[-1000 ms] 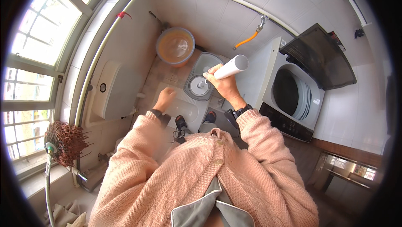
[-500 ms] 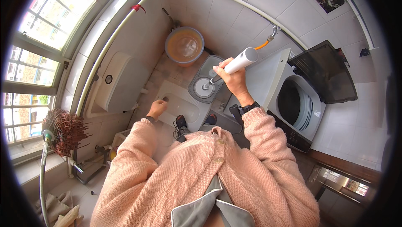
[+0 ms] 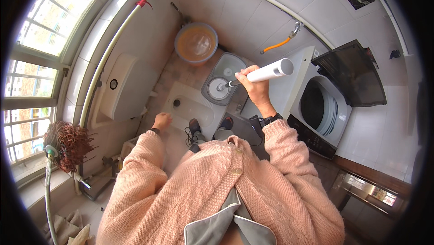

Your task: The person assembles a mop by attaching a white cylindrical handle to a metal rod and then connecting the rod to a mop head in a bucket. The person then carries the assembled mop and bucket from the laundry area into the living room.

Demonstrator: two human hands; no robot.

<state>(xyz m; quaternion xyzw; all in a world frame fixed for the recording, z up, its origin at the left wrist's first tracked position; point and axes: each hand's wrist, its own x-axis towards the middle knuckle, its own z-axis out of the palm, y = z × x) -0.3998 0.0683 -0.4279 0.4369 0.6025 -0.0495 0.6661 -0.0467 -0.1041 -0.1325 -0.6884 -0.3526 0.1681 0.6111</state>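
My right hand (image 3: 255, 87) grips the white handle of a flat spin mop (image 3: 274, 69). The handle tilts up to the right, and its grey pole runs down left to a round white disc (image 3: 215, 92). That disc sits in the near compartment of a grey two-part mop bucket (image 3: 217, 102); the far compartment looks to hold water. Lower and to the left, my left hand (image 3: 162, 121) hangs with curled fingers and nothing visible in it, above the floor beside the white squat toilet (image 3: 199, 109).
An orange basin (image 3: 197, 41) stands beyond the bucket. At right is a top-loading washing machine (image 3: 294, 77) with its lid up. An orange hose (image 3: 275, 45) hangs from a wall tap. A white cistern (image 3: 121, 87) and a reddish-brown string mop (image 3: 70, 148) are at left.
The white mop handle has swung right and slightly down, tilting further over, with my right hand still on it. My left hand has drawn a little left and down, away from the toilet's drain hole.
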